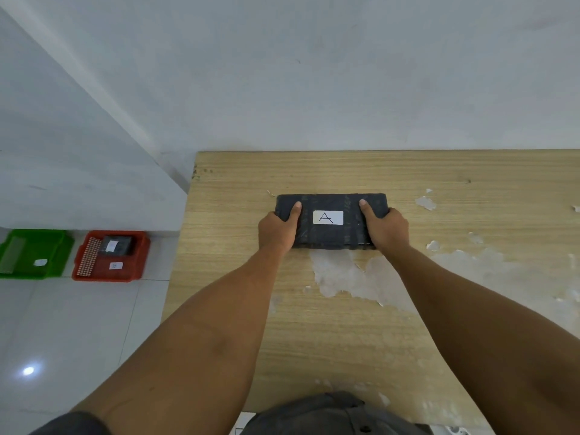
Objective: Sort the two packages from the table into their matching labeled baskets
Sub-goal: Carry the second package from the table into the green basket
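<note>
A dark wrapped package (329, 237) with a white label marked "A" lies flat on the wooden table (408, 174). My left hand (277, 230) grips its left end and my right hand (387, 229) grips its right end, thumbs on top. On the floor to the left stands a red basket (138, 262) holding another dark package (116, 245) with a white label; the basket carries a small label on its front. A green basket (59, 255) with a small white label sits left of the red one and holds no package.
The table's left edge runs near the white wall corner. Peeled white patches mark the tabletop at right. A pale tiled floor (78, 324) lies between me and the baskets.
</note>
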